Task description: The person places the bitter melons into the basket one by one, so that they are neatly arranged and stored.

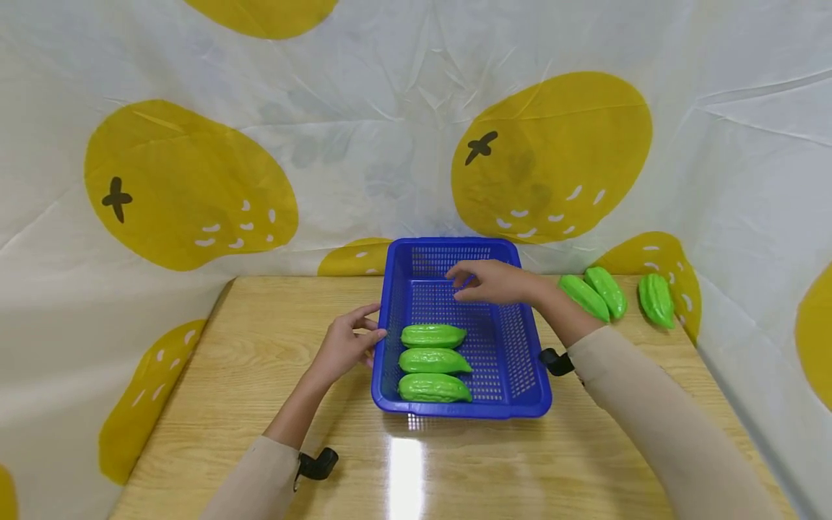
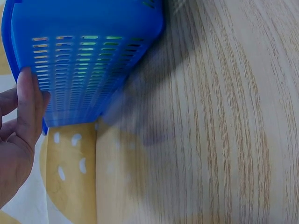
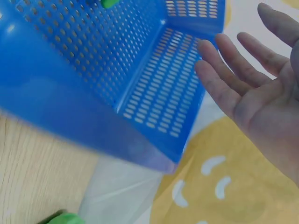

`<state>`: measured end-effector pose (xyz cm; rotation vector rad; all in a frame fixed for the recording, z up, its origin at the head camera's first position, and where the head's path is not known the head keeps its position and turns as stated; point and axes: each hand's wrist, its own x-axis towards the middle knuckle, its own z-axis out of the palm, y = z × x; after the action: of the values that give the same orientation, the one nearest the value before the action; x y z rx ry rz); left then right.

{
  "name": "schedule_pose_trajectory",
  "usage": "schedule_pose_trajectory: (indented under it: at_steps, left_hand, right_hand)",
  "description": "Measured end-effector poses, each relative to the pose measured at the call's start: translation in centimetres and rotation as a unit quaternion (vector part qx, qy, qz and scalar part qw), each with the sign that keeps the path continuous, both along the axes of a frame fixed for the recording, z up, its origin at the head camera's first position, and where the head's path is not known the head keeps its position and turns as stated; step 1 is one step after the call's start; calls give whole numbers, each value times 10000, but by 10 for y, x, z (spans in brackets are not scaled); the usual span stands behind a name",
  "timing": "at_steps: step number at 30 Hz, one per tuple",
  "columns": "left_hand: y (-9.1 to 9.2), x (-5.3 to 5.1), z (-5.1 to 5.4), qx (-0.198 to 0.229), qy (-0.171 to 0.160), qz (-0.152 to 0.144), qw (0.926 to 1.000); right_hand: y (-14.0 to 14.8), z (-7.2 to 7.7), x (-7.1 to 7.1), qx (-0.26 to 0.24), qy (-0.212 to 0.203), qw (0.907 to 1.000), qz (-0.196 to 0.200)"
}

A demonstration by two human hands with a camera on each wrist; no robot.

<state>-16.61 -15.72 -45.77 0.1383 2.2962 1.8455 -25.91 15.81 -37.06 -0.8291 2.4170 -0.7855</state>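
A blue plastic basket with slotted walls stands on the table. Three green bitter gourds lie crosswise in its left near part: a far one, a middle one and a near one. My left hand touches the basket's left side at the rim, and in the left wrist view its extended fingers lie along the outer wall. Above the far half of the basket is my right hand, holding nothing. The right wrist view shows its fingers loosely spread, apart from one another.
Beyond the basket's right side lie three more bitter gourds: two side by side and one apart, near the table's back edge. A white curtain with yellow fruit prints hangs behind the wooden table.
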Motion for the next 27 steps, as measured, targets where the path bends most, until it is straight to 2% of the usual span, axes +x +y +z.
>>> schedule_pose_trajectory:
  at_steps: [10,17,22,27]
  left_hand:
    - [0,0,1,-140,-50,98,9998]
    - [0,0,0,-179,19,69,9998]
    - [0,0,1,-178,61,46,9998]
    - [0,0,2,-167,-24,97,9998]
  right_hand:
    - [43,14,3,-409,409,9964,-617]
    - [83,24,2,-687,240,9893,-1263]
    - [111,21,0,-600,431,9824,-1717]
    - [136,8,0,-567,490,9763,-2029]
